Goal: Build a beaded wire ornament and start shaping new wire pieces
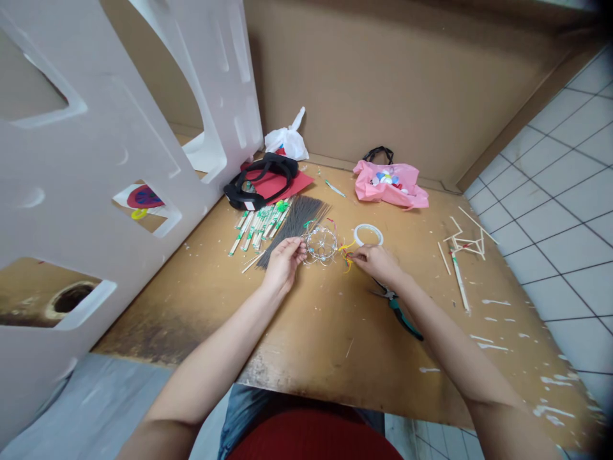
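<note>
As my left hand [283, 260] pinches the edge of a round, lacy wire ornament [321, 245], my right fingertips press together on thin yellow strands [345, 247].
Shiny loops and pale beads sit between my hands, right of the smooth grey rods [293, 223], before the worn brown tabletop [306, 332]; my fingers hide the left rim, and I can't make out whether the strands join it or whether it touches the wood.

A brown panel [383, 83] backs the worn table [297, 345] beside white tiles [565, 236].
</note>
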A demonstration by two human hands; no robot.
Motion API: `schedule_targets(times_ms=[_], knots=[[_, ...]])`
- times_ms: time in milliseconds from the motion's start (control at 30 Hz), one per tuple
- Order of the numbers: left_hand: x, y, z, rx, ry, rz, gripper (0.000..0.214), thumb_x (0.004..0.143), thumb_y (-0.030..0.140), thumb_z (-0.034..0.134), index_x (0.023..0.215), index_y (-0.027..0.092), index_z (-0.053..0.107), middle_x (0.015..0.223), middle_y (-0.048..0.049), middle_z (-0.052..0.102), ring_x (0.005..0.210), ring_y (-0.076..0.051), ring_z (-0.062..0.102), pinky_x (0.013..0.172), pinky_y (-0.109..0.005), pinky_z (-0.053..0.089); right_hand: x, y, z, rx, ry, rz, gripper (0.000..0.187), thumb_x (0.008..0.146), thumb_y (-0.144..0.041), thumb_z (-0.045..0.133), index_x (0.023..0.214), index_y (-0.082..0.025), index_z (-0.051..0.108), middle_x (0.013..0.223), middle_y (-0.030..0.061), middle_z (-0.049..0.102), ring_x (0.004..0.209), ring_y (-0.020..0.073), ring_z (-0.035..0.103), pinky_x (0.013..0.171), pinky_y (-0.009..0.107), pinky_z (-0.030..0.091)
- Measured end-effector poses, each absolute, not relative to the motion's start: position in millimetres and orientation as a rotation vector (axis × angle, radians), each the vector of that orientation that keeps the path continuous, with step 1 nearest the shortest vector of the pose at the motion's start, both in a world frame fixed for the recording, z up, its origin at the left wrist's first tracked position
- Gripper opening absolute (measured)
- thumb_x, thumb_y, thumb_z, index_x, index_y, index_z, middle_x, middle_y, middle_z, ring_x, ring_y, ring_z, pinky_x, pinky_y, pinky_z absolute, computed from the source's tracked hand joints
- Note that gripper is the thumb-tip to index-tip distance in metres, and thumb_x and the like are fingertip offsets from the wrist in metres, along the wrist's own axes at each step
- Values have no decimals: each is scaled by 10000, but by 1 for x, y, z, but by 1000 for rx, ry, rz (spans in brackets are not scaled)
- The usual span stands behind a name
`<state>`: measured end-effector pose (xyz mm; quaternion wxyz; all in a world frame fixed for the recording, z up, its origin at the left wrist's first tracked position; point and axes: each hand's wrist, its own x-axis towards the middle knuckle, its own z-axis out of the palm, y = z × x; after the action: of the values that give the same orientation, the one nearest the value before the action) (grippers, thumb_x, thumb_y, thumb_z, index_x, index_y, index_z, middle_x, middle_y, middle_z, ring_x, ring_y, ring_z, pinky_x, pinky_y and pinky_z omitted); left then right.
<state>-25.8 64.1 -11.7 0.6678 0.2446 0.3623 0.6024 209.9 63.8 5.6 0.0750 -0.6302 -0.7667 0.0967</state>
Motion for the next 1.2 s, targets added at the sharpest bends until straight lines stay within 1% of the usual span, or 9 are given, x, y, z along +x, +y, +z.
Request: schedule_targets(times_ms=[167, 267, 400, 500, 600, 767, 900, 1033, 1200], knots=[[-25, 64, -12, 554, 827, 1373, 190, 648, 258, 692, 734, 129, 582, 666, 12, 574, 586, -58, 519, 576, -186, 418, 195, 64, -7, -2060, -2235, 306, 162, 734, -301, 551, 681, -202, 668, 734, 90, 692, 731, 240, 634, 622, 291, 400], [-25, 64, -12, 572, 832, 1371, 210, 640, 279, 703, 736, 130, 592, 670, 12, 585, 586, -58, 522, 576, -187, 411, 192, 64, -14, -2111, -2158, 366, 116, 698, -246, 556, 661, -188, 650, 737, 103, 685, 737, 248, 631, 625, 300, 409], [-24, 62, -10, 674, 872, 1375, 226, 635, 292, 715, 751, 119, 630, 709, -10, 627, 545, -47, 479, 514, -180, 346, 199, 65, -12, -2036, -2044, 554, 57, 651, -181, 569, 630, -181, 622, 696, 60, 679, 697, 199, 620, 603, 260, 421], [-25, 61, -6, 701, 874, 1381, 230, 633, 296, 719, 749, 114, 640, 720, -16, 635, 514, -38, 430, 484, -180, 306, 208, 61, -4, -1921, -1917, 755, 50, 661, -200, 562, 669, -169, 601, 647, 28, 662, 599, 146, 603, 549, 226, 432], [-24, 60, -3, 687, 864, 1370, 239, 623, 298, 727, 749, 114, 643, 722, -21, 636, 524, -44, 433, 489, -181, 309, 215, 55, 2, -1796, -1774, 939, 132, 684, -278, 560, 744, -161, 574, 640, 21, 654, 524, 119, 588, 493, 217, 434], [-23, 57, -5, 740, 853, 1330, 226, 647, 309, 715, 753, 118, 655, 720, -20, 645, 514, -43, 414, 502, -191, 305, 225, 54, 13, -1657, -1597, 1042, 349, 604, -402, 658, 832, -145, 597, 664, 26, 652, 520, 114, 579, 482, 228, 425], [-20, 55, -8, 823, 868, 1270, 216, 672, 317, 703, 744, 116, 667, 703, -20, 649, 511, -45, 402, 515, -194, 308, 231, 48, 39, -1643, -1499, 973, 356, 626, -426, 673, 820, -129, 649, 564, 5, 610, 486, 99, 510, 472, 228, 383], [-18, 49, -3, 945, 919, 1226, 232, 678, 337, 698, 745, 116, 675, 721, -29, 667, 574, -67, 474, 566, -197, 347, 212, 28, 61, -1550, -1512, 1039, 341, 627, -438, 695, 803, -148, 674, 615, 8, 622, 497, 98, 504, 480, 234, 386], [-14, 39, 4, 1026, 931, 1172, 249, 645, 337, 719, 778, 132, 673, 742, -28, 689, 685, -115, 584, 695, -235, 422, 174, 11, 60, -1430, -1766, 959, 225, 746, -379, 605, 809, -175, 675, 681, 18, 638, 565, 116, 532, 532, 243, 408]])
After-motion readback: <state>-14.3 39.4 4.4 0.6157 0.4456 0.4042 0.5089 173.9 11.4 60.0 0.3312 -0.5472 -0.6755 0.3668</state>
